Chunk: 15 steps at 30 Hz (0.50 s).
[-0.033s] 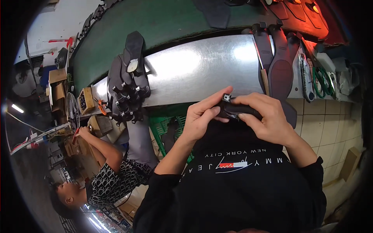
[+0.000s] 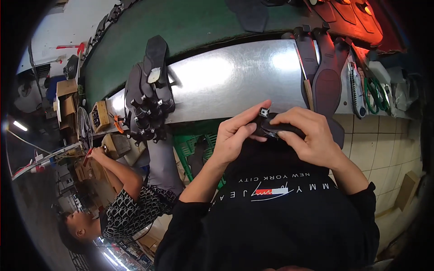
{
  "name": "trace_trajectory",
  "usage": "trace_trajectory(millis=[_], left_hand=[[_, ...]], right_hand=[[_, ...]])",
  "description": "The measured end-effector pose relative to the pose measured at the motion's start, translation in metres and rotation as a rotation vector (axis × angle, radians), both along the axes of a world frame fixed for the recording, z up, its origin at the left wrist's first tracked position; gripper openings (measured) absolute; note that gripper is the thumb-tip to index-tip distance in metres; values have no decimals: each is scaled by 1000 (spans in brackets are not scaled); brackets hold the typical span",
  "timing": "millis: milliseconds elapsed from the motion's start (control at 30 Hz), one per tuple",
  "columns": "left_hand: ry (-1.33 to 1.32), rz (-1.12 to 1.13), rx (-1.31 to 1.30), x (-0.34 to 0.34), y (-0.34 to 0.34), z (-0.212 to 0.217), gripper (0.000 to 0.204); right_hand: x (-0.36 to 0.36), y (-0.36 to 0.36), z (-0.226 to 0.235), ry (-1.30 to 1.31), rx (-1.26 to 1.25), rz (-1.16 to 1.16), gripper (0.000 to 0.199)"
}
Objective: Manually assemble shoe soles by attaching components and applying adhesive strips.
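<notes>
Both my hands hold a dark heeled shoe sole (image 2: 289, 128) in front of my chest, just off the near edge of the metal bench. My left hand (image 2: 233, 140) pinches its heel end between thumb and fingers, and the small squared heel tip with a pale centre points up beside my index finger. Across the sole's other part, my right hand (image 2: 308, 134) wraps its fingers, with the thumb underneath. Much of the sole is hidden by my fingers and blends into my black shirt. Closest to my right hand on the bench lies a larger dark sole (image 2: 326, 83).
A pile of heeled soles (image 2: 149, 101) stands left on the metal bench top (image 2: 226, 79). To the right lie a wooden-handled tool (image 2: 308, 92), a utility knife (image 2: 355, 86) and green-handled scissors (image 2: 374, 92). A green crate (image 2: 185, 151) sits below; a co-worker (image 2: 135, 198) is at left.
The fingers of my right hand have shifted very slightly on the sole. Everything else looks the same.
</notes>
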<state>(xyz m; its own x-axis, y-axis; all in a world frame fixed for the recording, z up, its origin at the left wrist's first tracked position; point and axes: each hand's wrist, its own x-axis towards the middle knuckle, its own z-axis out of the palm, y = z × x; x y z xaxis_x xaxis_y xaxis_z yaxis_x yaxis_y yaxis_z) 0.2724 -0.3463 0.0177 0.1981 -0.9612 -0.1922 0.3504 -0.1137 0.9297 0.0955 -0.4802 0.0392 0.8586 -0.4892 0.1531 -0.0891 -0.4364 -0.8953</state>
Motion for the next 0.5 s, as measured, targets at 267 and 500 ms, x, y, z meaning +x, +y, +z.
trace_trajectory(millis=[267,500], left_hand=[[38,48,77,-4,-4,2,46],[97,101,215,3,-10,6,44]], right_hand=[[5,0,-1,15,-182,8,24],[6,-9,-2,10,-361,163,25]])
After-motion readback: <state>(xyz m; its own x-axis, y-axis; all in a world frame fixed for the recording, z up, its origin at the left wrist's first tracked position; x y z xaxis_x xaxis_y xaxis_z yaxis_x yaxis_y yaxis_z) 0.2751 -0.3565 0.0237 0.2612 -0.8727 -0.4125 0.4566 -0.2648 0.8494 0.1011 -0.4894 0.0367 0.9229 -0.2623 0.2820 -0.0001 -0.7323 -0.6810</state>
